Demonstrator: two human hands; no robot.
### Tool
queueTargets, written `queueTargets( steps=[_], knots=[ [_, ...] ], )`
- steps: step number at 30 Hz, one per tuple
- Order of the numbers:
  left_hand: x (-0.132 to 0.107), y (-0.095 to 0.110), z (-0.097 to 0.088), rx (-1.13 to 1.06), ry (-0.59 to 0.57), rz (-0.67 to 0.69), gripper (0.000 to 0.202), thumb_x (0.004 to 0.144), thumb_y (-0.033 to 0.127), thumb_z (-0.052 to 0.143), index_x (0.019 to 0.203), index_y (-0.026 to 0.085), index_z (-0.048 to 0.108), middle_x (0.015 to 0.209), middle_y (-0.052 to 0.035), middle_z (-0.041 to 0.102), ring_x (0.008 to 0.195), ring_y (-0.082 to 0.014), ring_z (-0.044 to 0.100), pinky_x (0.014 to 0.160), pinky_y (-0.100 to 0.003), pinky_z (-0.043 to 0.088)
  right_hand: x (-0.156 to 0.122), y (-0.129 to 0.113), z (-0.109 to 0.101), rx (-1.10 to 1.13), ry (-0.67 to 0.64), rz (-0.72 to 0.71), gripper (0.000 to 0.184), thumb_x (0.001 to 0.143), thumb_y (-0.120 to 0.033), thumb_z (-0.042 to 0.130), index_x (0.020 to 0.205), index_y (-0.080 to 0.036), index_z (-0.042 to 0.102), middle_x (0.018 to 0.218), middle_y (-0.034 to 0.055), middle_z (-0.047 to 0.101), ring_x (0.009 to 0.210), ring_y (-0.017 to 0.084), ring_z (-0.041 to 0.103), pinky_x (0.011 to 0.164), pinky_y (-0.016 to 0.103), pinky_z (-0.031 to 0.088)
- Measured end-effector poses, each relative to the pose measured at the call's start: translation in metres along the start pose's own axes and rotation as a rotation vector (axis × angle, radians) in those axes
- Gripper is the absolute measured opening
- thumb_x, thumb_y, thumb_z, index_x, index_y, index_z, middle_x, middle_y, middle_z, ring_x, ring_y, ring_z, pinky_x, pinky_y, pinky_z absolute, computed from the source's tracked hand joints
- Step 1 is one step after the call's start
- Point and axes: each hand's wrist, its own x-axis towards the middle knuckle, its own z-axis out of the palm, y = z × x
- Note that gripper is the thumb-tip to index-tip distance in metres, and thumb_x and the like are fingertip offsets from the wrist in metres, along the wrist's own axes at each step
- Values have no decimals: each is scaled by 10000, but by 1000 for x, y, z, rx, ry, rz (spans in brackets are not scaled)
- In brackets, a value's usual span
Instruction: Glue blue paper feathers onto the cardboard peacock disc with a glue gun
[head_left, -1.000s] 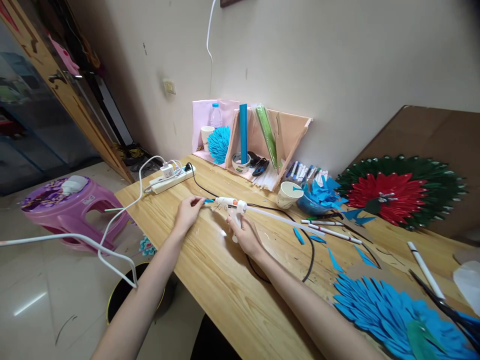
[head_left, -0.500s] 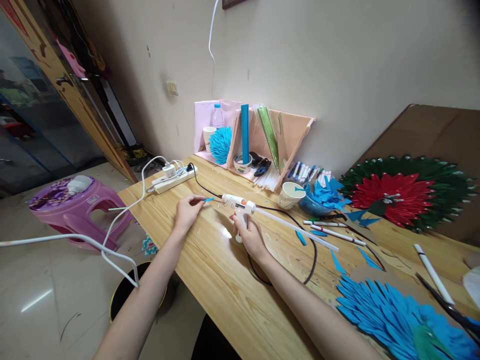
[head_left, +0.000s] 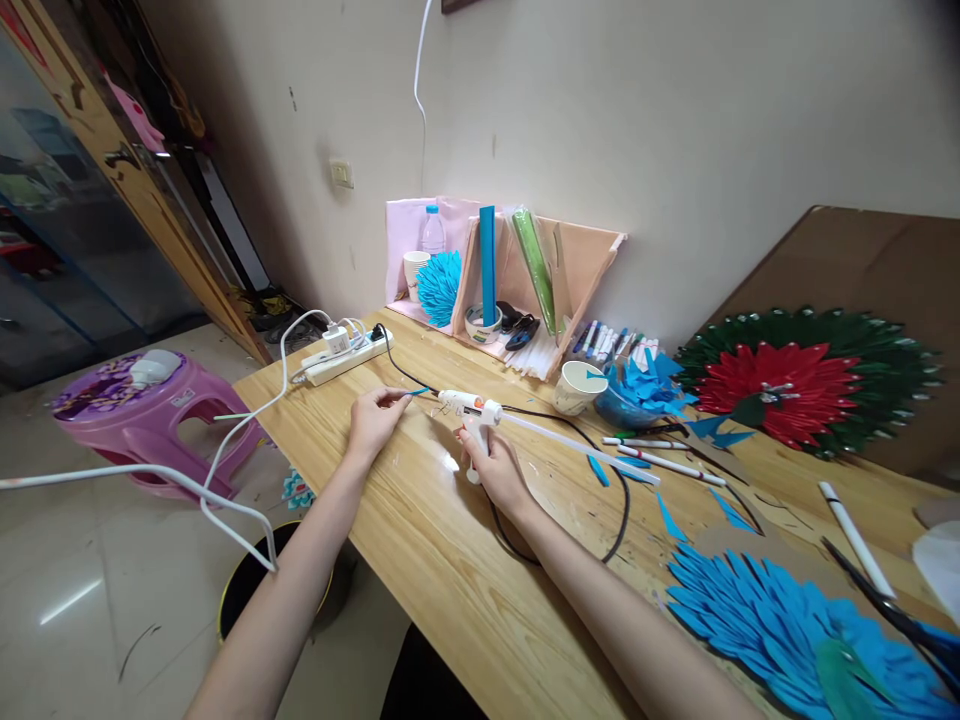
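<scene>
My right hand (head_left: pixel 491 468) is closed round the handle of a white hot glue gun (head_left: pixel 469 408) over the wooden table (head_left: pixel 450 560). A long white glue stick (head_left: pixel 585 450) trails from the gun's back, and its black cord (head_left: pixel 615 520) loops across the table. The nozzle points left toward a small blue paper sliver (head_left: pixel 418 392). My left hand (head_left: pixel 375 420) pinches that sliver just in front of the nozzle, a small gap apart from it.
A white power strip (head_left: pixel 345 358) lies at the table's far left, a paper cup (head_left: pixel 576 387) and a bowl of blue cut pieces (head_left: pixel 637 395) behind the gun. Markers, a blue feather fan (head_left: pixel 787 630), a red-green fan (head_left: pixel 802 385), a pink stool (head_left: pixel 142 410).
The blue sliver in my left hand has come closer to the glue gun's nozzle. The gun has shifted only slightly in my right hand.
</scene>
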Motion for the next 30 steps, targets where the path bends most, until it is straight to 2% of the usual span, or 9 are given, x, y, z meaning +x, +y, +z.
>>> queueTargets(
  steps=[5, 10, 14, 20, 26, 30],
  knots=[
    [0, 7, -1, -37, -38, -45, 235, 663, 362, 581, 671, 140, 657, 713, -57, 675, 689, -177, 596, 673, -269, 437, -2, -1, -1, -7, -25, -16, 385, 863, -441, 396, 697, -157, 596, 609, 5, 577, 581, 133, 528, 596, 239, 378],
    [-1, 10, -1, -51, -100, -53, 178, 650, 311, 522, 605, 163, 609, 641, -25, 653, 632, -165, 589, 623, -257, 440, -2, -2, -2, 47, -50, 0, 364, 860, -447, 393, 759, -156, 586, 612, 1, 568, 560, 128, 516, 566, 235, 381],
    [-2, 8, 0, -30, -122, -38, 180, 668, 283, 481, 587, 164, 590, 633, -26, 643, 636, -161, 590, 635, -256, 439, -3, -2, -2, 64, -77, -12, 365, 860, -450, 396, 701, -165, 558, 604, -4, 548, 563, 126, 515, 578, 235, 384],
    [-2, 3, 0, 45, -115, -37, 169, 676, 266, 478, 593, 167, 587, 613, -7, 628, 607, -152, 574, 598, -245, 410, -4, -3, -3, 58, -67, -41, 371, 863, -432, 396, 625, -174, 513, 613, -5, 546, 570, 121, 512, 598, 234, 382],
    [-2, 0, -1, 106, -95, -20, 178, 663, 284, 496, 590, 169, 611, 575, 3, 603, 587, -152, 545, 572, -242, 381, -4, -1, -1, 53, -77, -41, 344, 857, -432, 396, 685, -173, 542, 577, -15, 528, 555, 125, 504, 574, 230, 376],
    [-2, 0, 1, 101, -106, -8, 188, 669, 299, 494, 598, 170, 611, 576, 2, 598, 586, -149, 539, 572, -238, 382, -5, -1, -1, 7, -81, -48, 359, 855, -433, 398, 640, -177, 526, 573, -17, 523, 556, 125, 499, 567, 229, 361]
  ],
)
